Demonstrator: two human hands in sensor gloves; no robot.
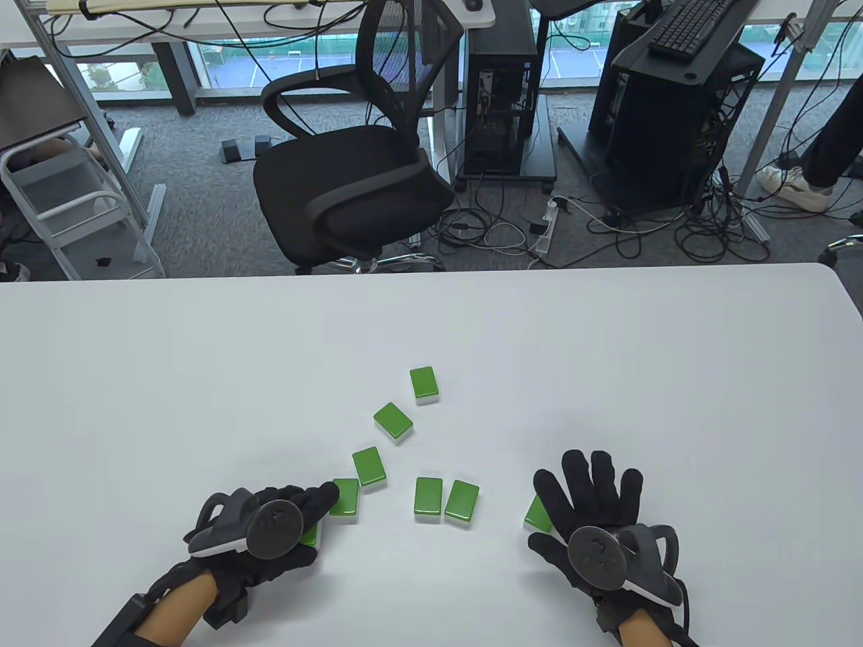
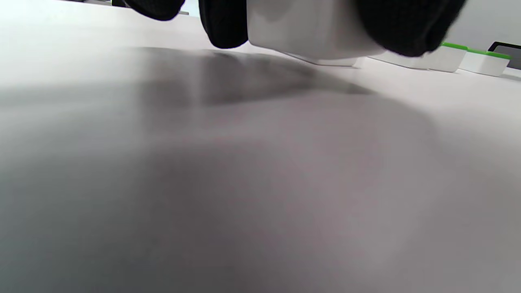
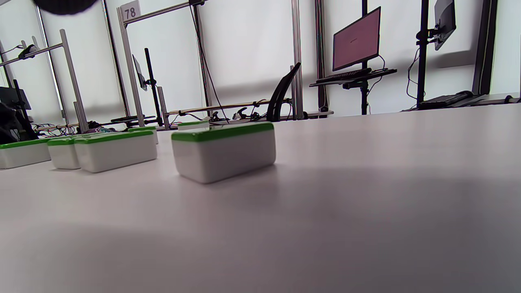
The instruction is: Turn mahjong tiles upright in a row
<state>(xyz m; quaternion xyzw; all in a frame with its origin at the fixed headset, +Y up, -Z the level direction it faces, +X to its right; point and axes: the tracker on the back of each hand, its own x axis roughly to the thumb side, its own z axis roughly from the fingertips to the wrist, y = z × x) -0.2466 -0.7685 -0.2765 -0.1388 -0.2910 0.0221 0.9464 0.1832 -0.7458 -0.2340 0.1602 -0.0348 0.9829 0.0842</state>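
Eight tiles (image 1: 393, 422) lie flat (green backs up) — left hand (image 1: 270, 529) grips one.

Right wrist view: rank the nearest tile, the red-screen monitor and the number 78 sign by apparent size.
1. nearest tile
2. red-screen monitor
3. number 78 sign

Apparent only: the tile lies closest to the camera.

A white tag (image 3: 130, 11) on the metal frame reads "78".
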